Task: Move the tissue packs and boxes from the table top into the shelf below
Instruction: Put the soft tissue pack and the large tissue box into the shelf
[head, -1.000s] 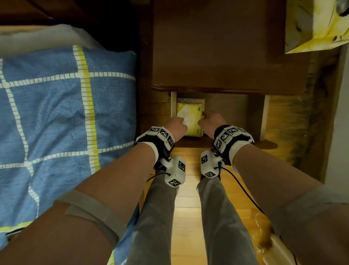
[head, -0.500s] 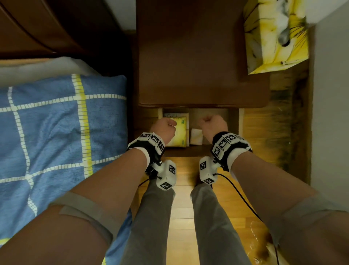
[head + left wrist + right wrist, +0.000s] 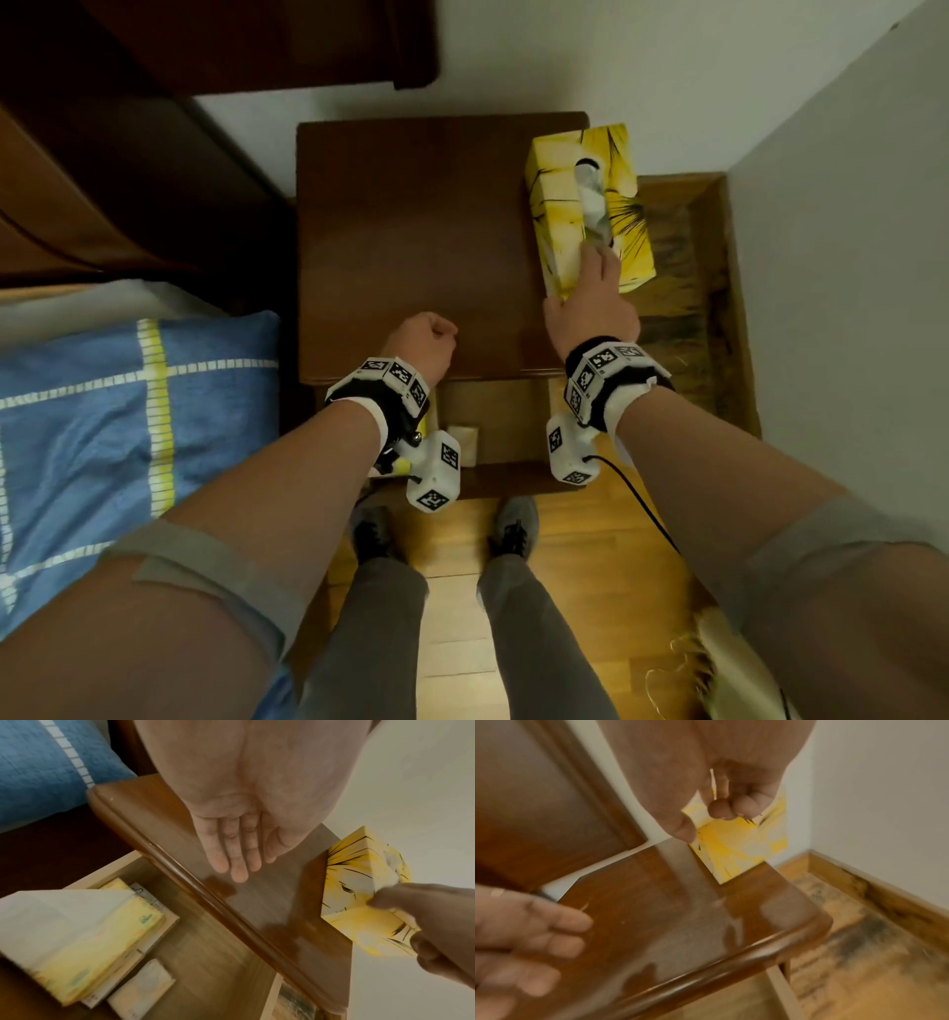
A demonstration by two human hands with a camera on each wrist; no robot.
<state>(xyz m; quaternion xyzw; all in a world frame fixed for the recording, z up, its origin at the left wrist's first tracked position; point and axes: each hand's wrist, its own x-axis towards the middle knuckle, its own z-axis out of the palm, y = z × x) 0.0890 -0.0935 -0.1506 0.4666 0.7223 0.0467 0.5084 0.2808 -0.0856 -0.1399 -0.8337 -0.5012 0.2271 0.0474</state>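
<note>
1. So, the right hand (image 3: 590,313) has its fingers (image 3: 598,264) curled round the near end of the yellow tissue box (image 3: 590,205), upper right of the head view, on the table top (image 3: 411,246).
2. Left hand (image 3: 423,344) is over the table's front edge, fingers loosely bent, holding nothing.
3. Tissue packs (image 3: 85,939) sit in the shelf (image 3: 205,973), lower left of the left wrist view.

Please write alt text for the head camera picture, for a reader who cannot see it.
Seen from above, a person's right hand takes hold of a yellow tissue box at the right edge of a dark wooden bedside table. The left hand hovers over the table's front edge, holding nothing. A blue checked bedcover lies to the left.
</note>
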